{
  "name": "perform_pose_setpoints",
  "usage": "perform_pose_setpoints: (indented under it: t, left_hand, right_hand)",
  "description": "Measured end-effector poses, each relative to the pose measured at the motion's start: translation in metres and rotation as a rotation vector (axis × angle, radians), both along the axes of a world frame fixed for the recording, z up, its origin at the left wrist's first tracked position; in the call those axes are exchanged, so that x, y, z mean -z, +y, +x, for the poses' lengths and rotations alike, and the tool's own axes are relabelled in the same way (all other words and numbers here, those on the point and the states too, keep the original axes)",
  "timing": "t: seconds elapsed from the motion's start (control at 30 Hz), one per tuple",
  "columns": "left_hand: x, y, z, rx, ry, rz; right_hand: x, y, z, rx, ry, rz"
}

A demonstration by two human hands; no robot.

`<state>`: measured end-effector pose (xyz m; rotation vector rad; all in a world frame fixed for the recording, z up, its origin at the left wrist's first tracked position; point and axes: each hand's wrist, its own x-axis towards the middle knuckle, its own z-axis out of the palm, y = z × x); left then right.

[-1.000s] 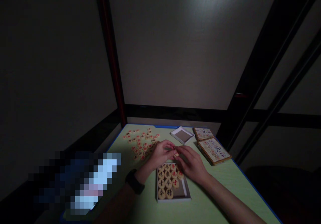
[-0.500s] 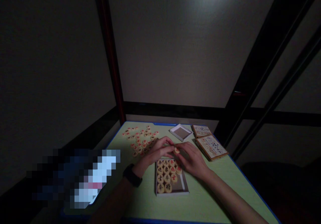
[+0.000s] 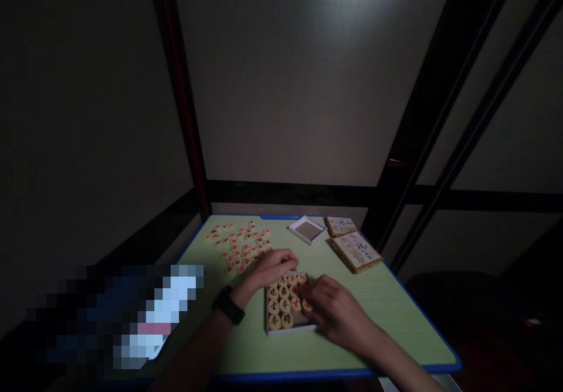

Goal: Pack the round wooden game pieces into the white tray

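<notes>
A shallow white box (image 3: pixel 269 329) lies on the green table (image 3: pixel 387 321) and holds several round chess pieces (image 3: pixel 278 306) with red and black characters. My right hand (image 3: pixel 336 313) reaches into the box's right side with its fingers curled down among the pieces; what they grip is hidden. My left hand (image 3: pixel 273 265), with a dark watch (image 3: pixel 227 305) on its wrist, rests curled at the box's far left corner, beside a loose spread of pieces (image 3: pixel 240 244). I cannot see whether it holds a piece.
An empty white box half (image 3: pixel 307 229) sits at the table's far middle. Two patterned box lids (image 3: pixel 354 250) lie at the far right. Dark frame posts (image 3: pixel 176 93) rise behind the table, and the room is dim. A blurred patch covers the lower left.
My hands, which met above the box's far edge around one piece, have parted. The right hand has dropped into the box's right side. The left hand has stayed at the far left corner.
</notes>
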<state>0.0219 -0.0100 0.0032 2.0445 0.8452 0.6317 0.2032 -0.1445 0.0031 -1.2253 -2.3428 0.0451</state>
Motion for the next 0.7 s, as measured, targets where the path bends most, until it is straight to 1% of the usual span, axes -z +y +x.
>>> perform_pose_setpoints:
  t: [0.17,0.23,0.3,0.37,0.47,0.57,0.7]
  left_hand:
    - [0.0,0.0,0.001,-0.007,0.073,0.025]
    - [0.001,0.001,0.002,-0.017,0.095,0.041]
    - [0.001,0.002,0.002,-0.02,0.114,0.062]
    - [0.002,0.002,0.002,-0.018,0.129,0.076]
    - [0.004,0.002,0.003,-0.014,0.149,0.078]
    - [0.005,0.001,0.003,-0.019,0.164,0.08]
    - [0.005,0.0,0.003,-0.017,0.173,0.092]
  right_hand:
    - [0.0,0.004,-0.005,0.05,-0.073,0.05]
    - [-0.004,0.003,-0.004,0.058,-0.048,0.054]
    - [-0.009,0.002,0.0,0.072,0.029,0.039]
    - [-0.015,0.003,0.005,0.117,0.133,-0.016]
    - [-0.019,0.006,0.007,0.2,0.213,-0.189]
    - [-0.015,0.011,0.002,0.215,0.188,-0.355]
    - [-0.008,0.018,-0.006,0.231,0.14,-0.411]
